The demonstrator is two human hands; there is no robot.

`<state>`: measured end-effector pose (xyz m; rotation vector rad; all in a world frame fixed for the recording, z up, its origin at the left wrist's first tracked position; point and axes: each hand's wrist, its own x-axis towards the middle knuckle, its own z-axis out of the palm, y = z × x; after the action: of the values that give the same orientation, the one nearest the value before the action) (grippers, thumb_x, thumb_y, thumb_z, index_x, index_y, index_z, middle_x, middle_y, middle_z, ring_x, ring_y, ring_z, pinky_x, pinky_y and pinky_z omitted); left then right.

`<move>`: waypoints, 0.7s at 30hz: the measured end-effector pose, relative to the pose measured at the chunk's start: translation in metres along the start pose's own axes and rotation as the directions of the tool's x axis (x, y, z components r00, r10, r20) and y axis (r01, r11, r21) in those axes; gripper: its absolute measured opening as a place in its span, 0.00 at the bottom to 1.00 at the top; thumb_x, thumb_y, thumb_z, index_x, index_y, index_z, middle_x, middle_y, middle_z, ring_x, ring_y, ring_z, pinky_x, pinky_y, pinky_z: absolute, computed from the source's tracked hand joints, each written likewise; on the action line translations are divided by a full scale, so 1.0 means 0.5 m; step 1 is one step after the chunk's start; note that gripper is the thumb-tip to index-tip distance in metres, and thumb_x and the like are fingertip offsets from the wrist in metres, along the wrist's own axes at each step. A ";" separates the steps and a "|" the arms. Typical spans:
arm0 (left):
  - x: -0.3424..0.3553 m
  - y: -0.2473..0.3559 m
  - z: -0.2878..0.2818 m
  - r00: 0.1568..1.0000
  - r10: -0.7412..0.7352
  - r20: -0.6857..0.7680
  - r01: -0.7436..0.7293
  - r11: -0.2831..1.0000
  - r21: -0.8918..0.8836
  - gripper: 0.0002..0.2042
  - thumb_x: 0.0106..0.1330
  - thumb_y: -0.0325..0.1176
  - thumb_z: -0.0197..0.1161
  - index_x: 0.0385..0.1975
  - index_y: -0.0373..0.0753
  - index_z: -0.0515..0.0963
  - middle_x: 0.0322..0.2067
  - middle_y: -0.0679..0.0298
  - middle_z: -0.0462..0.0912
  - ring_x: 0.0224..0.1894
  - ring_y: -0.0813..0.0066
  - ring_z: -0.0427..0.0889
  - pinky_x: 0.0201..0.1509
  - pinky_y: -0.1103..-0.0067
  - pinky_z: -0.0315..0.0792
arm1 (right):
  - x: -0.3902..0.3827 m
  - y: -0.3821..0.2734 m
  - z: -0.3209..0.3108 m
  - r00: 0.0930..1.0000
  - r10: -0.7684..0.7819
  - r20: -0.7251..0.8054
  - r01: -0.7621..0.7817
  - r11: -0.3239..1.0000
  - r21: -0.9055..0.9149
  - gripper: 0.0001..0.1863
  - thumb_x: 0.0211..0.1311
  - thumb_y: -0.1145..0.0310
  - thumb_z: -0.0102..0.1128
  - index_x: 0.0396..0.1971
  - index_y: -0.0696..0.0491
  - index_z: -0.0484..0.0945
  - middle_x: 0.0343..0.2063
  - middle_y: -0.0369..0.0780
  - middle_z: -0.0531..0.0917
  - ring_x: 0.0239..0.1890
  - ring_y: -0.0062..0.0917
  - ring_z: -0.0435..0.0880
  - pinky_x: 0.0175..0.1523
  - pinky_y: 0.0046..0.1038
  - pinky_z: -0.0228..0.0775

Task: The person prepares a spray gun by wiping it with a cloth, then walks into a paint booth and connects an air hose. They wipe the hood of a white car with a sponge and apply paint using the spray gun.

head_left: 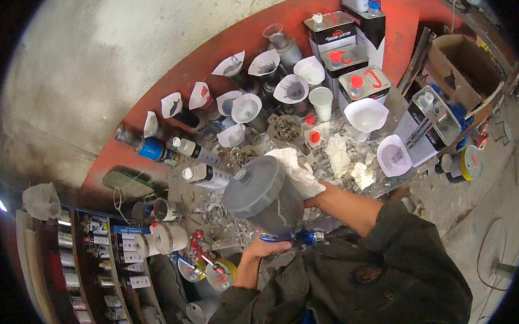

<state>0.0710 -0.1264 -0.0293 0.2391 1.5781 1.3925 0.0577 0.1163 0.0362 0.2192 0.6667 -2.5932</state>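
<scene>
A paint spray gun [303,236] with blue metal parts is held close in front of me. Its large grey translucent cup [261,191] sits on top, lid upward and tilted. My left hand [268,244] wraps round the gun below the cup. On the cup's far right side, a crumpled white cloth [300,174] is pressed against the wall by my right hand [312,199]. Most of the right hand's fingers are hidden behind the cup and cloth.
Paint-spattered bench [335,158] carries several cups with paper strainers [246,109], white bottles [206,176] and rectangular metal cans [363,86]. More spray guns [203,256] hang at lower left, near a shelf of cans [103,258]. A cardboard box [463,69] stands far right.
</scene>
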 end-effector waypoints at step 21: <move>0.019 0.017 0.065 0.982 0.177 -0.061 -0.159 0.961 0.226 0.16 0.51 0.24 0.76 0.40 0.31 0.82 0.38 0.63 0.86 0.40 0.76 0.82 0.46 0.78 0.75 | -0.235 -0.088 -0.153 0.652 -0.757 -0.038 0.017 0.064 -0.998 0.43 0.61 0.57 0.64 0.70 0.58 0.54 0.69 0.48 0.61 0.71 0.37 0.60 0.72 0.35 0.51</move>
<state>0.0870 -0.0960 -0.0230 0.4648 1.8164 1.3688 0.1444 0.2334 0.0184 0.4304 2.8949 -1.7996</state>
